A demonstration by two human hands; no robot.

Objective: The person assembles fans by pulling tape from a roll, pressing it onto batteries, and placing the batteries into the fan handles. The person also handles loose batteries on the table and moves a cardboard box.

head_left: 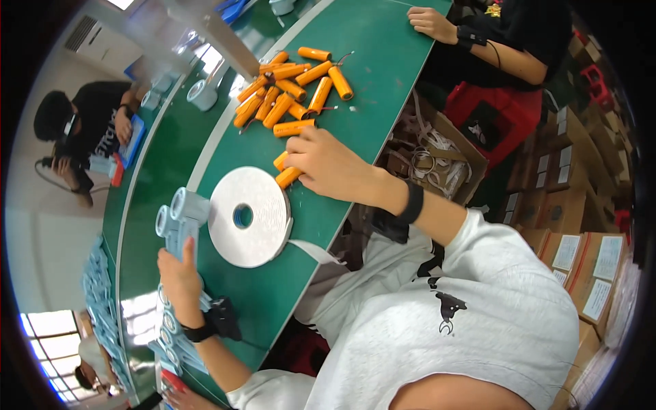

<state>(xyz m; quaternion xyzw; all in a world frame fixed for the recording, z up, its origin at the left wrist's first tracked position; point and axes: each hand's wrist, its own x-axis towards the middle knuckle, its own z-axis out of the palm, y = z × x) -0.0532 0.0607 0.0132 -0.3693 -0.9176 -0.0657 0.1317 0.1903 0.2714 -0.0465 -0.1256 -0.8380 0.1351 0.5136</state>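
My left hand (179, 277) is closed around a light-blue plastic housing (184, 236) with two round, ring-like ends, held upright over the green table. Its thumb lies along the near side of the piece. Farther off, my right hand (331, 162) has its fingers curled down on an orange cylindrical battery (288, 178), partly covered by the fingers. A second orange cell shows beside it under the fingertips. Between my hands lies a large white roll of tape (229, 217) with its loose end trailing over the table edge. Just beyond my right hand is a loose pile of orange batteries (279, 108), some with thin wires.
More light-blue parts (171, 335) lie beside my left forearm, near a black object (222, 318). A metal post (222, 37) rises behind the batteries. A carton of white strips (437, 157) and a red stool (495, 116) stand right of the table. Other people sit around it.
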